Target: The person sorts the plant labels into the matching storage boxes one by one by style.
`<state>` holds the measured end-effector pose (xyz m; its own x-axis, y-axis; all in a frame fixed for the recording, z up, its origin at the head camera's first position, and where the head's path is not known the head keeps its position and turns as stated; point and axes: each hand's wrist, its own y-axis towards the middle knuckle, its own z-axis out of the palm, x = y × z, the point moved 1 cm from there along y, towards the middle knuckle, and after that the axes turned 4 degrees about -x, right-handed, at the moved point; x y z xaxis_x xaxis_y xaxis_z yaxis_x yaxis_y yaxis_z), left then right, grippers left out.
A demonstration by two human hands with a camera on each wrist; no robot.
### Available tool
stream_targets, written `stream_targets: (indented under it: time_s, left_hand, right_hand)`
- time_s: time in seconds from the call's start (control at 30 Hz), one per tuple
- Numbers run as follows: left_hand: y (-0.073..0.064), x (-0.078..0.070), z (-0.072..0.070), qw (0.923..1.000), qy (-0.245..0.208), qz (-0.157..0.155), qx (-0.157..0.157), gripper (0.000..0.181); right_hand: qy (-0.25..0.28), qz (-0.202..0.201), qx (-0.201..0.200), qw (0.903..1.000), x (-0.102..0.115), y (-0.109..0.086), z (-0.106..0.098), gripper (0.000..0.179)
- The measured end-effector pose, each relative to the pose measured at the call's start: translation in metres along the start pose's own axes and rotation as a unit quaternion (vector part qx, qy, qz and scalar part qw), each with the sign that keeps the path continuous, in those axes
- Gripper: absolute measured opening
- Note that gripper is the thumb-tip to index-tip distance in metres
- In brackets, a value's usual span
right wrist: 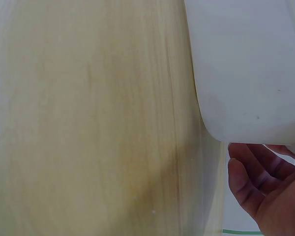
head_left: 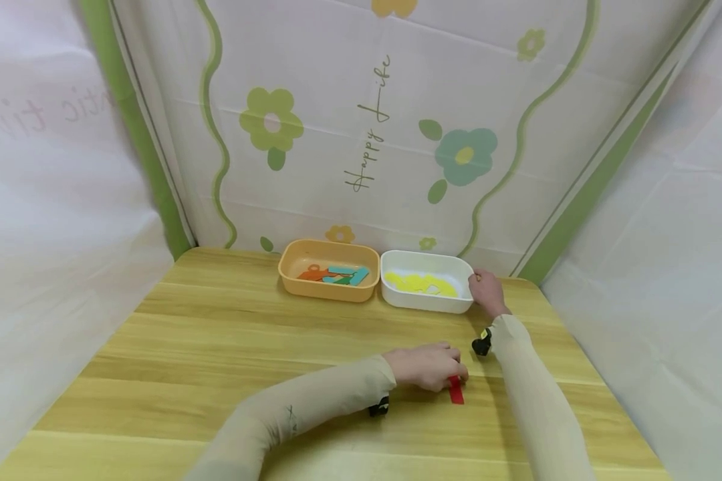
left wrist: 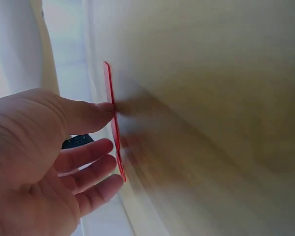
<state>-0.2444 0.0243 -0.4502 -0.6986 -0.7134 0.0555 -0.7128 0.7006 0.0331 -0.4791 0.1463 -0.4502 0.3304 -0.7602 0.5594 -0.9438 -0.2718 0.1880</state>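
A flat red strip point(head_left: 456, 391) lies on the wooden table toward the front right. My left hand point(head_left: 428, 366) is over it, palm down, its fingers gently bent. In the left wrist view the thumb and fingertips rest at spots along the red strip point(left wrist: 109, 83), seen nearly edge-on. My right hand point(head_left: 487, 292) holds the right end of a white plastic bin point(head_left: 427, 302) at its rim. Flat yellow pieces point(head_left: 418, 283) lie inside. From the right wrist, curled fingers point(right wrist: 243, 184) show against the end of the white bin point(right wrist: 246, 73).
An orange bin point(head_left: 331, 291) stands right beside the white one at the table's back edge, holding flat orange, blue and green pieces point(head_left: 343, 275). Behind both hangs a flower-print curtain point(head_left: 313, 187), with white fabric walls at either side. The wooden table point(head_left: 174, 361) extends to the left.
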Motion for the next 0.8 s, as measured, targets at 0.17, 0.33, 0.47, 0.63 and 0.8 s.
stream_targets:
  time_s: [0.17,0.33,0.47,0.63,0.8]
  left_hand:
    - [0.0032,-0.0002,-0.0028,0.9998,-0.005,-0.002,0.017,0.027]
    - [0.0026,0.0002,-0.0048,0.9998,-0.004,-0.007,0.018,0.023]
    - [0.0014,-0.0002,-0.0051,0.9998,0.007,-0.008,0.017,0.021]
    - [0.0014,0.0002,-0.004,0.9994,0.012,-0.024,0.024,0.017]
    - [0.0016,0.0001,-0.0033,0.9989,0.004,-0.04,0.025,0.017]
  right_hand:
    - [-0.001,0.0,-0.003,1.0,-0.0004,0.0004,0.0004,0.046]
    - [-0.002,0.001,-0.004,1.0,-0.001,0.0005,-0.0001,0.046]
    - [-0.003,0.003,-0.001,1.0,-0.0008,0.0007,0.0,0.046]
    - [0.001,0.003,-0.002,1.0,-0.0006,0.0009,0.0011,0.046]
    - [0.001,0.001,-0.003,1.0,-0.0021,0.0018,0.0013,0.046]
